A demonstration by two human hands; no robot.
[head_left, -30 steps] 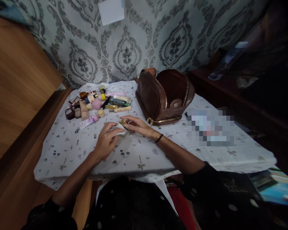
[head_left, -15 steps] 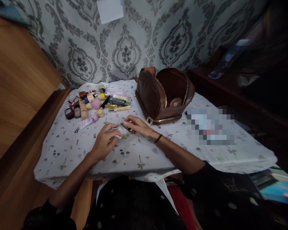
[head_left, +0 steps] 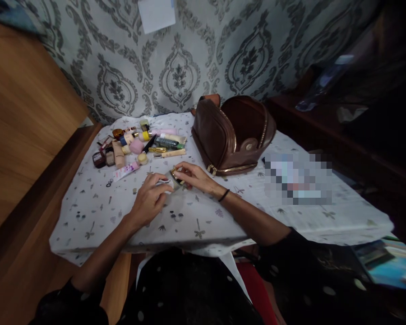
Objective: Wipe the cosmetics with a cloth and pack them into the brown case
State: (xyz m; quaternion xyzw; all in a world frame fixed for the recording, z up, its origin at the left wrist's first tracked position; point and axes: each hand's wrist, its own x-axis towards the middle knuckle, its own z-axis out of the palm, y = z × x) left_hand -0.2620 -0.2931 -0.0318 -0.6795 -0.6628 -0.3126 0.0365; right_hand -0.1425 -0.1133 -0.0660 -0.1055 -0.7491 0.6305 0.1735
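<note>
Brown bag (head_left: pixel 214 142) and cosmetics (head_left: pixel 136 146) nearby, left hand (head_left: pixel 149 198) pinches tissue (head_left: pixel 165 182), right (head_left: pixel 196 177) grips golden item (head_left: pixel 177 177).

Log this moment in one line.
left hand: holding whitish material; right hand: holding small gold-and-dark item; brown bag: open; cosmetics: on tablecloth

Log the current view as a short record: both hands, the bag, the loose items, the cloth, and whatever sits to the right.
left hand: pinching a white piece, material unclear
right hand: holding a small gold-and-black item
brown bag: on the table beyond the right hand, top unzipped and open
cosmetics: tubes, bottles and jars clustered beyond the left hand
tablecloth: white with a small print
right side: pixelated item on the cloth, unreadable; clear bottle farther back
</note>
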